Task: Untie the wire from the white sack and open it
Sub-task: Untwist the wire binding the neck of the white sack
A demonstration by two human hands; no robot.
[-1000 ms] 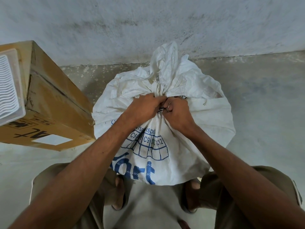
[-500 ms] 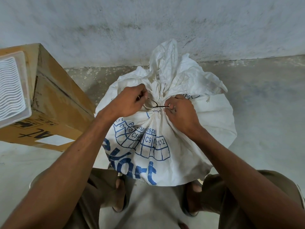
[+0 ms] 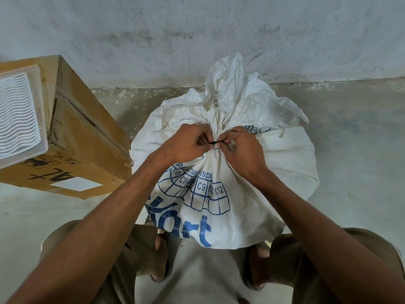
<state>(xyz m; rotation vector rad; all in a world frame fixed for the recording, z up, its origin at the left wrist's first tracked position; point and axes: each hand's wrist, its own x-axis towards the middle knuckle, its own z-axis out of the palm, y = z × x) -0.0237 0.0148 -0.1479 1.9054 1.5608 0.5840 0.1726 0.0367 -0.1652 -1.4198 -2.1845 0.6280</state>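
The sack [image 3: 230, 172] stands on the floor [image 3: 350, 150] before the wall [image 3: 197, 36]; left of it, a cardboard box [image 3: 83, 137] carries a plastic tray [image 3: 19, 115].

— What does the room look like?

— A rough, pale wall [image 3: 153, 29] with dark smudges meets a grey concrete floor [image 3: 355, 132] (speckled white near the joint).

— Any furniture?

— Only a brown cardboard box [image 3: 87, 137] at the left, standing on the floor, with a white ribbed plastic tray [image 3: 18, 115] on top. The light is soft and even.
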